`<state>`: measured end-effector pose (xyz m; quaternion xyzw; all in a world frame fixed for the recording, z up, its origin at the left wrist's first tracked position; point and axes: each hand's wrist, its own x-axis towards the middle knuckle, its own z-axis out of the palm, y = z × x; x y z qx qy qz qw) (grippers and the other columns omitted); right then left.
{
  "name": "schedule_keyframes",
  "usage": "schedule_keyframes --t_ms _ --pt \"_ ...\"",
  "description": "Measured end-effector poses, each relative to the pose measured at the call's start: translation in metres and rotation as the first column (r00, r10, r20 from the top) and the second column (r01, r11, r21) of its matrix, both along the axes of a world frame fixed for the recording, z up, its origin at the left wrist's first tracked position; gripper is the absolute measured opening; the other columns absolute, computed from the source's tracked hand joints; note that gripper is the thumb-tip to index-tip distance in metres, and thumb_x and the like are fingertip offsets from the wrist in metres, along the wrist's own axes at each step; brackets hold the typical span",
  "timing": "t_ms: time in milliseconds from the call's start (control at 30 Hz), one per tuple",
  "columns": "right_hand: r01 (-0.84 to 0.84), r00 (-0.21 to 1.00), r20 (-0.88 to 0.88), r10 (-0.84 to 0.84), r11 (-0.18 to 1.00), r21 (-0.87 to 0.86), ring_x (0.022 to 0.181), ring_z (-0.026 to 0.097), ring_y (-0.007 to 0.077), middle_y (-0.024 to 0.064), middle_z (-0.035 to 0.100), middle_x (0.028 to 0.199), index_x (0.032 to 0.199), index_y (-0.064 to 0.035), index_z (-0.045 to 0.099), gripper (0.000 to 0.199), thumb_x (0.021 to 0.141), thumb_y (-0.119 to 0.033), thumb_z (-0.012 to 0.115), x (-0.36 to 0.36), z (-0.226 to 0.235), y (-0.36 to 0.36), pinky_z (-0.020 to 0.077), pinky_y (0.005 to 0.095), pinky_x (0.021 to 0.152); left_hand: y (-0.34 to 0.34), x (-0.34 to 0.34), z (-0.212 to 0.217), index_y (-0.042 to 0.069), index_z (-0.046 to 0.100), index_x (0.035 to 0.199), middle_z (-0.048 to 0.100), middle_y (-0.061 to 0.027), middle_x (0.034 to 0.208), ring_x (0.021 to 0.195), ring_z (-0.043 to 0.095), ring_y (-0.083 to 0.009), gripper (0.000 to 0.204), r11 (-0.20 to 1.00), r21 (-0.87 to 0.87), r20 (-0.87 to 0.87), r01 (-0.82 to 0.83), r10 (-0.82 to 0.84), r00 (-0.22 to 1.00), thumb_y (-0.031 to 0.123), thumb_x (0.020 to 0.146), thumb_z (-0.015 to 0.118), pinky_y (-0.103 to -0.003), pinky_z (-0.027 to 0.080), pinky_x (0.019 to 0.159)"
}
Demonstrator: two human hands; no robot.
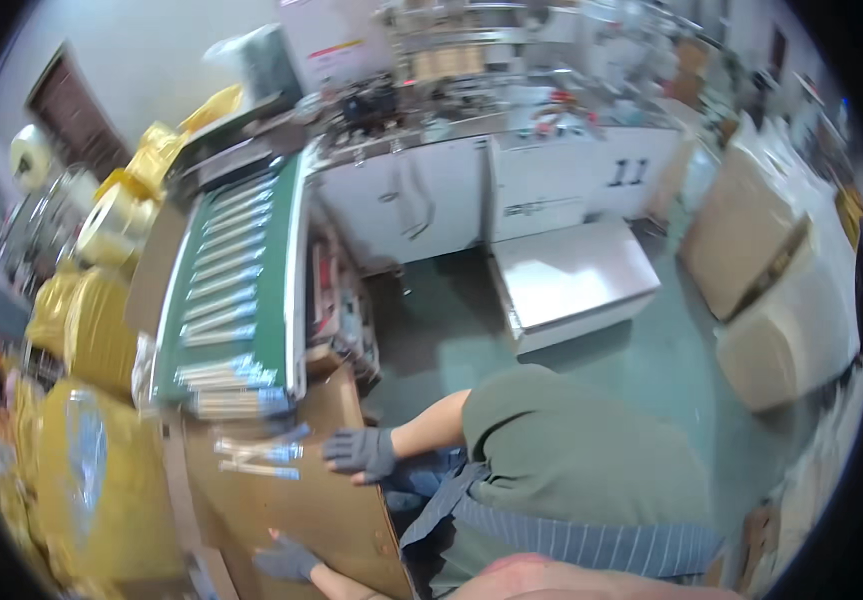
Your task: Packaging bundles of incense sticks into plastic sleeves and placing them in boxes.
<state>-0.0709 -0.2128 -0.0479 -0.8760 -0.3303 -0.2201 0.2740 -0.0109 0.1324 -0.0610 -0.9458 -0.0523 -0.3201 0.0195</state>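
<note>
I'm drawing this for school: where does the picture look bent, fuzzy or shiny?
In the head view, straight edges bend near the round black rim; in the same view, the small packs against the cardboard box look smeared, and glare brightens the low white box.

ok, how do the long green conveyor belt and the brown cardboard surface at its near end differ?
The conveyor belt is green, flanked by pale rails; the cardboard surface is plain brown. The belt carries many slim pale-and-blue packs in rows; the cardboard, only a few, loosely scattered. Both bear similar packs.
</note>
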Motion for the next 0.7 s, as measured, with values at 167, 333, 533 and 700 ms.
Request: schedule_keyframes --t_ms 167,333,533,700 --pt "0.024 0.992 -0.120 -0.030 0.998 -0.050 0.131 0.031 0.0432 0.0289 0.037 0.136 0.127 0.0020 0.043 0.075 0.078 -0.054 0.054 -0.004 0.006 -0.007 0.0233 0.0596 0.105 -0.008 0.028 -0.002 -0.005 0.055 0.111 0.057 -0.0269 0.111 0.103 0.054 -0.0426 0.070 0.993 -0.004 0.068 0.120 -0.119 0.991 0.059 0.083 0.055 -0.054 0.042 0.087" --pt "-0.054 0.983 -0.173 0.052 0.998 -0.011 0.135 0.025 0.0453 0.0316 0.031 0.140 0.130 0.0031 0.041 0.085 0.077 -0.061 0.054 -0.002 0.015 -0.006 0.0153 0.0638 0.106 -0.006 0.037 -0.001 -0.005 0.055 0.105 0.058 -0.0272 0.105 0.096 0.056 -0.0434 0.068 0.995 -0.002 0.096 0.101 -0.100 0.990 0.059 0.081 0.057 -0.056 0.044 0.080" --pt "-0.103 0.976 -0.187 0.110 0.994 0.046 0.133 0.028 0.0451 0.0321 0.032 0.139 0.126 0.0018 0.047 0.081 0.076 -0.062 0.054 0.005 0.016 -0.010 0.0195 0.0584 0.108 -0.026 0.026 0.049 -0.005 0.058 0.114 0.061 -0.0237 0.111 0.101 0.059 -0.0388 0.070 0.990 -0.137 -0.262 0.006 -0.042 0.964 0.058 0.086 0.051 -0.046 0.048 0.084" --pt "-0.095 0.953 -0.275 0.129 0.986 0.136 0.119 0.043 0.0406 0.0220 0.047 0.126 0.115 -0.0032 0.052 0.053 0.081 -0.042 0.062 -0.002 0.052 -0.043 0.0321 0.0513 0.101 -0.096 0.014 0.074 -0.003 0.055 0.117 0.057 -0.0238 0.113 0.109 0.052 -0.0360 0.069 0.963 -0.174 -0.358 -0.204 0.131 0.924 0.058 0.087 0.048 -0.046 0.042 0.092"
